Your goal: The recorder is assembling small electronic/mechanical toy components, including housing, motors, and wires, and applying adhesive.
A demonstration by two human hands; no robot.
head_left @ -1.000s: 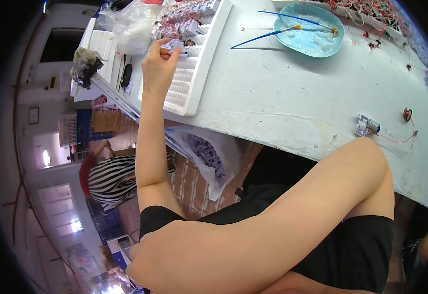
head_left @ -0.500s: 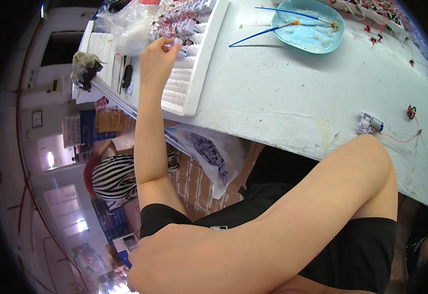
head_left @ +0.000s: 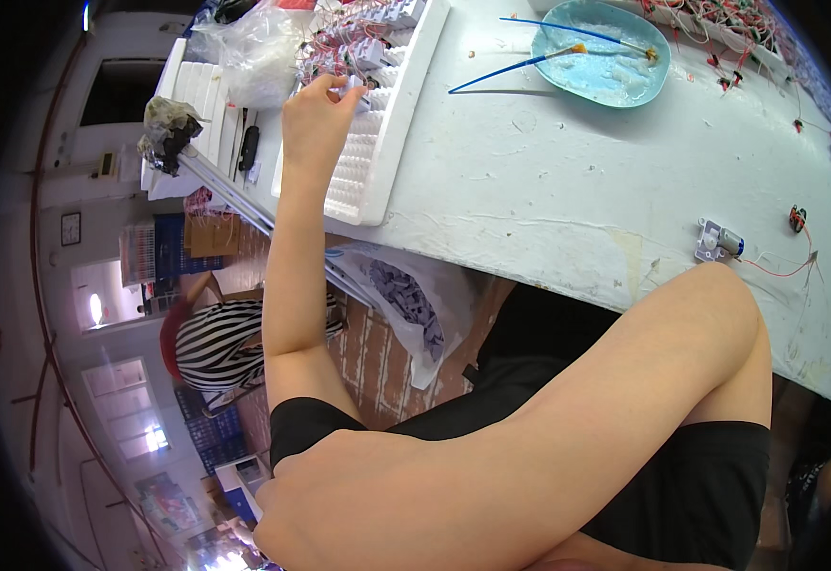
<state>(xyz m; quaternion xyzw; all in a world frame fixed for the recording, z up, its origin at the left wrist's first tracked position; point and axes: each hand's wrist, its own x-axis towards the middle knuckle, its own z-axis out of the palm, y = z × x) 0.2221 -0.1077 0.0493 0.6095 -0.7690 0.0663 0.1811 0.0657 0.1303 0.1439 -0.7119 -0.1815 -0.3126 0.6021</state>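
My left hand (head_left: 316,119) reaches over a white foam tray (head_left: 377,181) at the upper left. Its thumb and fingers close on a small grey plastic motor unit (head_left: 355,92), partly hidden by the fingers. Beside it, several similar grey units with red wires (head_left: 354,49) fill the tray's far part; ridged white rows show nearer to me. My right arm is bent with its elbow near the table's front edge, the forearm crossing close to the camera. My right hand (head_left: 287,509) is raised at the lower left, its fingers hidden.
A light-blue dish (head_left: 601,90) of whitish paste holds two blue brushes (head_left: 520,71). A loose motor unit (head_left: 717,241) with a wired part lies at the table's right. Clear plastic bags (head_left: 254,57) sit beyond the tray. Below hangs a bag of grey pieces (head_left: 406,305). A person in stripes (head_left: 220,343) is behind.
My left hand has shifted slightly to the right, still at the same part of the tray. The whole view has moved a little. My right arm stays bent as before.
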